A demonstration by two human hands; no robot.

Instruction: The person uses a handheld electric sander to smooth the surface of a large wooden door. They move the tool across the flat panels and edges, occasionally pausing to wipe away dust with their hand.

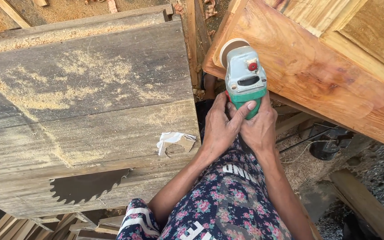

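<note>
Both hands grip a green and grey angle grinder [245, 78] with a red button on top. My left hand [221, 126] wraps its handle from the left, thumb over the green body. My right hand [261, 129] holds the handle from the right. The grinder's round sanding disc [231, 46] presses against the edge of a large reddish wooden panel [316, 71] that slopes across the upper right.
A weathered table saw bench [81, 102] dusted with sawdust fills the left, its toothed circular blade [87, 186] sticking out near the front. A torn scrap of sandpaper [174, 141] lies at the bench's right edge. Planks and offcuts lie below. A dark cable [303, 142] runs under the panel.
</note>
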